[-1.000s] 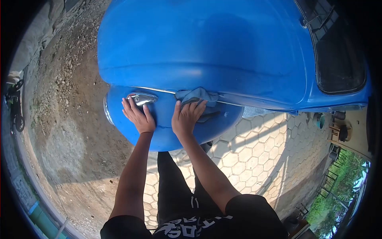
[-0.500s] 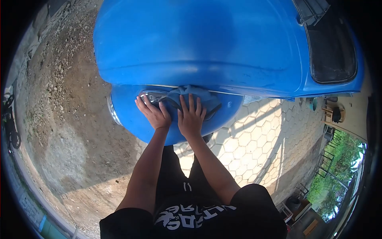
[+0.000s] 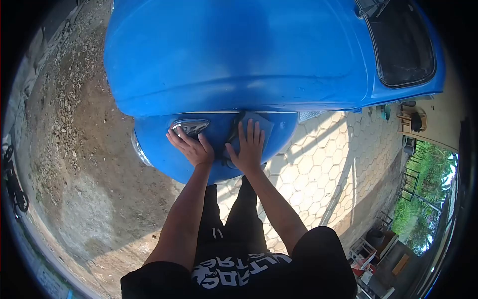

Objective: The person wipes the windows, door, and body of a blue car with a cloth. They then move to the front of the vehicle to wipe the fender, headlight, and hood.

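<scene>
My left hand [image 3: 193,148] lies on the blue fender [image 3: 281,130] of a car, its fingers spread over the lower edge of a clear, chrome-rimmed lamp [image 3: 191,126]. To the right of it, my right hand [image 3: 249,148] is flat on a dark grey-blue cloth [image 3: 267,128], fingers stretched out and thumb apart. The cloth is spread against the fender just below the seam with the blue hood [image 3: 229,55]. Part of the cloth is hidden under my palm.
A dark car window [image 3: 401,47] is at upper right. Light hexagonal pavers [image 3: 313,174] lie to the right, gravelly dirt [image 3: 89,134] to the left. A wooden chair [image 3: 412,122] stands by the wall, and a motorcycle [image 3: 17,194] is at far left.
My right hand has slid right along the fender with the cloth, uncovering more of the lamp. My left hand stays beside the lamp. The view has shifted slightly.
</scene>
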Available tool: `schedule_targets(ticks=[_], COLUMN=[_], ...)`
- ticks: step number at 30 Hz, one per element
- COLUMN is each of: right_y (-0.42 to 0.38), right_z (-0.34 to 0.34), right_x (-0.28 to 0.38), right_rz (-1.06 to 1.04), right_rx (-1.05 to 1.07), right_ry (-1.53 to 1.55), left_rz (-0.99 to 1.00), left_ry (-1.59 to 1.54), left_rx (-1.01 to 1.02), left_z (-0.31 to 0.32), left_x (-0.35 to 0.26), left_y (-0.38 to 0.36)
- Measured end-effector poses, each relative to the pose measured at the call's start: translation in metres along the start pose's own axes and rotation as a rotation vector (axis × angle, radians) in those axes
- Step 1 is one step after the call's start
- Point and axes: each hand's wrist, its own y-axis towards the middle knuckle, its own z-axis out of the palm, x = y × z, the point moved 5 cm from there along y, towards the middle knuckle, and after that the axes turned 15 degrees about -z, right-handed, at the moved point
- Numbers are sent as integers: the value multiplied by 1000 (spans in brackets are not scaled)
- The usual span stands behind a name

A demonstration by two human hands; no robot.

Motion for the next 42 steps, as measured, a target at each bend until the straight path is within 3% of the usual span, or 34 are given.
schedule_targets(ticks=[3, 4, 7, 11, 14, 18, 21, 24, 27, 28, 31, 32, 34, 40, 42], right_y=[7, 9, 6, -24, -40, -60, -33, -22, -23, -25, -30, -32, -38, -80, -83], right_z=[-17, -14, -11, 1, -5, 11, -2, -12, -13, -13, 3, 6, 8, 12, 23], right_x=[-35, -52, -28, 22, -40, -168, -153, -73, -75, -96, -181, -196, -216, -168, -197], right_rz=[65, 207, 321, -60, 253, 974, 906, 498, 466, 534, 933, 978, 1069, 787, 908], right_rx=[34, -49, -126, 25, -1, -359, -220, -92, -8, -85, -293, -288, -278, -272, -306], right_ry=[6, 4, -38, 42, 21, 383, 233, 64, 129, 162, 309, 331, 374, 392, 441], left_rz=[11, 9, 19, 30, 43, 36, 37, 29, 446, 650, 1048, 1117, 1140, 1292, 1285], left_ry=[9, 14, 34, 64, 85, 102, 96, 79, 227, 100, 87, 125, 159, 217, 273], left_rx=[-20, -30, -23, -25, -40, -37, -42, -45, -24, 57, 526, 724, 828, 1044, 1082], left_z=[0, 0, 3, 3, 4, 4, 8, 7, 3, 4, 23, 39, 69, 121, 117], left_x=[-1, -1, 1, 3, 3, 3, 3, 4, -2, -15, -78, -101, -139, -194, -194], left_y=[0, 0, 0, -1, 0, -4, 0, -1, -10, -21, -54, -59, -64, -75, -76])
